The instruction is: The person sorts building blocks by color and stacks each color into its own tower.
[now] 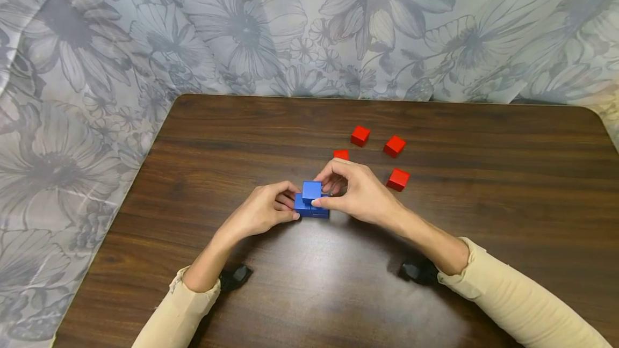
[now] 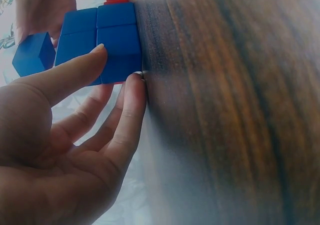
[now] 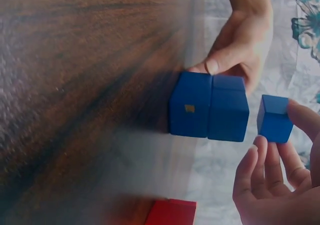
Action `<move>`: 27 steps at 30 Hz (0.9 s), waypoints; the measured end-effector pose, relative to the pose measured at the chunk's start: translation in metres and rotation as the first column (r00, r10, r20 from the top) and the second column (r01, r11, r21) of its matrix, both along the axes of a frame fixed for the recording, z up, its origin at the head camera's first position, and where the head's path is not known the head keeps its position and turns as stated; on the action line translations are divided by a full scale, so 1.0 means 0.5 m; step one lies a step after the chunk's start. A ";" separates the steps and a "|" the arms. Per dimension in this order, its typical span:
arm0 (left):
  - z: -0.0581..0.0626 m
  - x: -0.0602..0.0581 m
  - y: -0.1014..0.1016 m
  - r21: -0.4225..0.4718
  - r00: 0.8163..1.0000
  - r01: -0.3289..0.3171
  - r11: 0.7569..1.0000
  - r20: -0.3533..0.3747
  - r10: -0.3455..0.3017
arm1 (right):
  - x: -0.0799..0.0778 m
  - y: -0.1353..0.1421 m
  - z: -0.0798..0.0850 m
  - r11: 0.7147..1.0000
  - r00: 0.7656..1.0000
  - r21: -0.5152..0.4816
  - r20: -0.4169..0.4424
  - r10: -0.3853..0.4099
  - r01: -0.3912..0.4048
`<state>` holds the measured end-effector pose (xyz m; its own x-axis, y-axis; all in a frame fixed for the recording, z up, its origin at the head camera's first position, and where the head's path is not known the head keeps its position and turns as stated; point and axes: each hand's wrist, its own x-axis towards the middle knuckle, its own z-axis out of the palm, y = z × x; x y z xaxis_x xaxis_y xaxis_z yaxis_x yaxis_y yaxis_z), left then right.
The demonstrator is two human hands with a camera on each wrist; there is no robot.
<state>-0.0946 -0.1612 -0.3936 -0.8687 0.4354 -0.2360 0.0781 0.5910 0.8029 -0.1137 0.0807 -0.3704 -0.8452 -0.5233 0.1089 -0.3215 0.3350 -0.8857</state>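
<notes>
The right hand (image 1: pixel 360 191) pinches a glossy blue cube (image 1: pixel 311 191) just above a stack of blue cubes (image 1: pixel 302 208), which the left hand (image 1: pixel 263 208) grips. Four solid red cubes (image 1: pixel 394 146) lie nearby.

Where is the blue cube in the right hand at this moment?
In the right wrist view, the blue cube is toward the right edge, pinched by the right hand, across a gap from the stacked blue cubes.
</notes>
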 end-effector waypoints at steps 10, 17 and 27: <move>-0.005 0.003 -0.002 -0.001 1.000 0.002 1.000 -0.007 -0.002 | 0.009 -0.005 -0.008 0.998 0.999 0.054 -0.017 -0.028 0.029; -0.006 0.000 -0.001 0.004 1.000 0.000 1.000 -0.006 0.000 | 0.011 -0.006 -0.014 0.999 1.000 0.048 -0.022 -0.015 0.016; -0.003 -0.001 0.000 0.003 1.000 -0.001 1.000 -0.002 0.001 | 0.015 -0.007 -0.018 0.998 0.999 0.060 -0.022 -0.024 0.025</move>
